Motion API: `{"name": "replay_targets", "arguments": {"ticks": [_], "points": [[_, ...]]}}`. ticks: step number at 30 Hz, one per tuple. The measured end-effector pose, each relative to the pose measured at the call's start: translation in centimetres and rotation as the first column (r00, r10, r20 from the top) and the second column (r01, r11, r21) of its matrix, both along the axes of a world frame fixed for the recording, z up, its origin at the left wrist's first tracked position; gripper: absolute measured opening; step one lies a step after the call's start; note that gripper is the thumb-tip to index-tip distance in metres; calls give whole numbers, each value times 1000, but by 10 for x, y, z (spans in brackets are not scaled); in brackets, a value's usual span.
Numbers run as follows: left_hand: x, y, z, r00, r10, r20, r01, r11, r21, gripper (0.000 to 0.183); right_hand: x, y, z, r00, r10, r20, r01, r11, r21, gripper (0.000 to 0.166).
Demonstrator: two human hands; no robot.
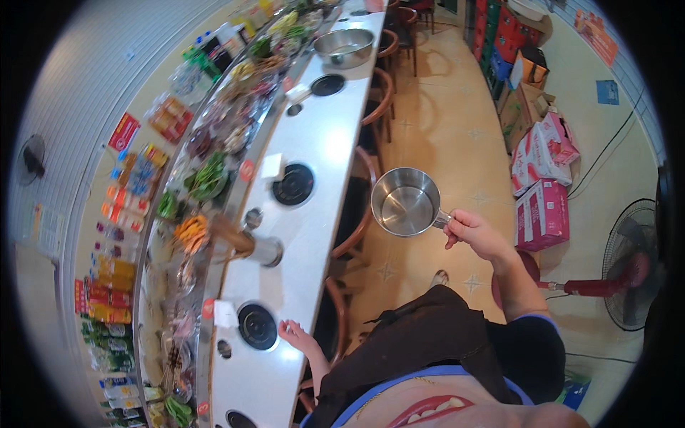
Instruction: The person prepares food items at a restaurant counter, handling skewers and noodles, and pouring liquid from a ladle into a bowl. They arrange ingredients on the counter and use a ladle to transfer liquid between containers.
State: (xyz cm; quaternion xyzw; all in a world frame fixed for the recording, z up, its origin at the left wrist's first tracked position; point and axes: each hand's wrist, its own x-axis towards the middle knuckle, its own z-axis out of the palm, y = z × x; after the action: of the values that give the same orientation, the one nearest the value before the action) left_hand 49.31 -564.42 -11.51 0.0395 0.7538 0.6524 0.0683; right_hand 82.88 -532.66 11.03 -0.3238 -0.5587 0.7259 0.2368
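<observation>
A stainless steel pot [405,203] with no food visible inside is out over the aisle. My right hand [472,232] grips it by its short handle [442,220]. My left hand [297,337] hangs over the edge of the white counter [305,235], fingers loosely apart and nothing in them. Close to those fingertips lies a round black cooktop [257,326] set into the counter. White paper [226,313] rests at its far side. Farther up the counter are another round cooktop [292,184] and a metal cylinder [266,252] holding wooden sticks.
Wooden chairs [354,203] line the counter's aisle side. A wide metal basin [344,47] stands at its far end. Wrapped vegetables and skewered food [206,176] run along the left. Across the tiled floor [444,134] are pink cartons [541,214] and a standing fan [631,265].
</observation>
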Motion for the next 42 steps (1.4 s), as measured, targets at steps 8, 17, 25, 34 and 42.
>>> {"name": "replay_targets", "arguments": {"ticks": [8, 17, 25, 34, 42], "points": [[92, 313, 51, 866, -454, -208, 473, 880, 50, 35, 130, 154, -40, 941, -330, 72, 325, 943, 78, 16], [106, 525, 57, 829, -519, -209, 516, 853, -72, 27, 184, 336, -75, 855, -516, 49, 516, 857, 5, 14], [27, 777, 42, 831, -421, -364, 409, 905, -113, 24, 147, 556, -43, 844, -534, 46, 533, 845, 37, 14], [-14, 1002, 56, 886, -458, 73, 454, 888, 66, 42, 77, 789, -33, 959, -276, 57, 275, 961, 22, 17], [-45, 1095, 39, 926, -158, 343, 127, 986, 112, 56, -37, 1009, -10, 990, 135, 35, -139, 977, 161, 16]]}}
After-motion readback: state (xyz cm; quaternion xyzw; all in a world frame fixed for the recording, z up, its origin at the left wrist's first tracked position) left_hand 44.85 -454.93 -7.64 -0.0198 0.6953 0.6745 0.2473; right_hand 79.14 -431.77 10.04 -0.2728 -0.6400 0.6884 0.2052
